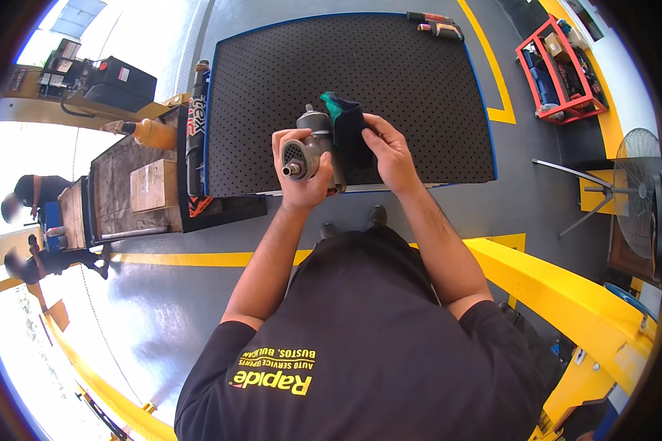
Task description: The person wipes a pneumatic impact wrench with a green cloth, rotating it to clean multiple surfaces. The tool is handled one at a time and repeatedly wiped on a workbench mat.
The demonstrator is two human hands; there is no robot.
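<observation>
My left hand (300, 167) is wrapped round a grey metal air impact wrench (315, 121), held over the near edge of a workbench. The handle's base, with an air fitting, faces up toward me, and the square drive points away. Pinched in my right hand (390, 151) is a dark cloth (350, 131) with a green part at its far end. The cloth hangs right beside the wrench; whether they touch I cannot tell. Under both hands lies the black perforated top (272, 73) of the workbench, edged in blue.
A cordless power tool (441, 28) lies at the bench's far right corner. Left stands a second bench with a wooden block (153, 186) and an orange-tan bottle (154, 134). A red tool cart (563, 70), a fan (636, 184) and a yellow beam (559, 287) are right. Two people work far left.
</observation>
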